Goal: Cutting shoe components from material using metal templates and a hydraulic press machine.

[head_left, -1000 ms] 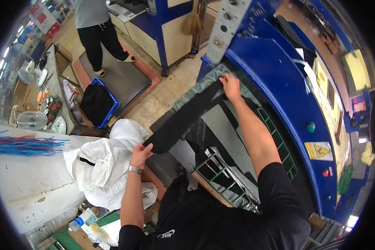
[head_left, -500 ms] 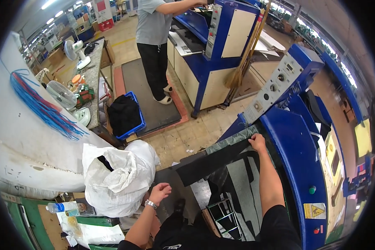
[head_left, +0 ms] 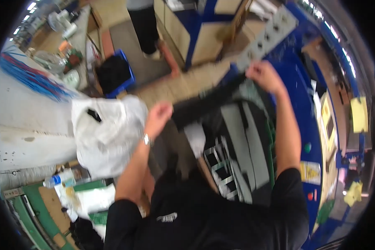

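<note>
A long strip of black fabric [head_left: 210, 102] is stretched between my two hands over the work surface of a blue machine. My right hand [head_left: 266, 78] pinches its far right end, close to the machine's control panel. At the near left end, my left hand [head_left: 158, 119], with a metal watch on the wrist, closes its fingers on the strip's edge. Beneath the strip lie grey fabric pieces [head_left: 237, 143] with black ones among them. Closer to my body is a metal rack [head_left: 223, 168]. Motion blurs the picture somewhat.
A large white sack [head_left: 106, 143] stands left of my left arm. Past it is a blue crate [head_left: 130, 79] of black cloth. The blue machine's frame [head_left: 293, 112] borders my right side. A person [head_left: 143, 29] stands ahead. A bottle [head_left: 52, 181] rests at lower left.
My left hand has moved up and taken the strip's left end, empty before. The right hand has lifted the other end off the machine's surface. The whole view has shifted.
</note>
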A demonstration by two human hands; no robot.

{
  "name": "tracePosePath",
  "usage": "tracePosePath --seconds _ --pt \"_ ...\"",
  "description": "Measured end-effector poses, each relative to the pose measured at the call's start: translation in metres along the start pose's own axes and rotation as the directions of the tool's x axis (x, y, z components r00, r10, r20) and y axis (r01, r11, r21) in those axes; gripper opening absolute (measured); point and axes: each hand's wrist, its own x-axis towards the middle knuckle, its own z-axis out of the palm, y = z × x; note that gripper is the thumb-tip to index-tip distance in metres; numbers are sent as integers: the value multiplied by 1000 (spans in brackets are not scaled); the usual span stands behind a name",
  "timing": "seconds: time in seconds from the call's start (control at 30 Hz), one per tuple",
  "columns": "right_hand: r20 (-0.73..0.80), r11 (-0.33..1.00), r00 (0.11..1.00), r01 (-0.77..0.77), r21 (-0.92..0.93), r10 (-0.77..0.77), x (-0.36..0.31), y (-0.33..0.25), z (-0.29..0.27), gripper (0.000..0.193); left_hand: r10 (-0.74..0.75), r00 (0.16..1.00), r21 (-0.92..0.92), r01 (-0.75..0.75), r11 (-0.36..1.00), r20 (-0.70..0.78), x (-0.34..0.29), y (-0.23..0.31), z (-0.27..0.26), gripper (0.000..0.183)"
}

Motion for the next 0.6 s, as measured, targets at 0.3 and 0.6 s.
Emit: tracePosePath --seconds 0.3,0.6 --pt "118 852 881 472 -224 -457 -21 -241 -53 19 376 785 30 -448 894 493 27 137 50 88" --pt "60 812 841 536 -231 -538 -58 -297 -52 16 225 857 16 -262 965 463 -62 108 83 57"
